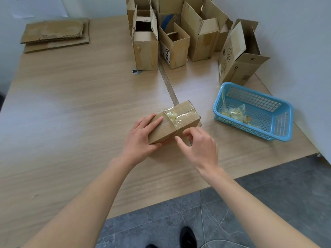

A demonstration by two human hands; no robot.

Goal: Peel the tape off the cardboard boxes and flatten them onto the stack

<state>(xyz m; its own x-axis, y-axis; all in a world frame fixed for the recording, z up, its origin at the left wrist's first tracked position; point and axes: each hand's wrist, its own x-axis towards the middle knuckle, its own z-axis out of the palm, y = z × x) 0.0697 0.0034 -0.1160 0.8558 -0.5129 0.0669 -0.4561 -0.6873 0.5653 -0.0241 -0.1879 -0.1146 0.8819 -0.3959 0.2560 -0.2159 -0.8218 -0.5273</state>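
A small closed cardboard box (186, 112) lies on its side on the wooden table (80, 97), near the front edge. Clear yellowish tape (174, 117) crosses its top and runs down the near face. My left hand (141, 138) grips the box's left end, fingers on top and thumb on the near side. At the near face, my right hand (198, 144) has its thumb and forefinger pinched at the lower end of the tape, other fingers spread. A stack of flattened cardboard (55, 34) rests at the far left of the table.
Several open upright cardboard boxes (172, 31) crowd the far middle and right by the wall. A blue plastic basket (254, 111) holding crumpled tape scraps sits right of the box. A metal strip (168, 85) runs across the table. Grey floor lies below the near edge.
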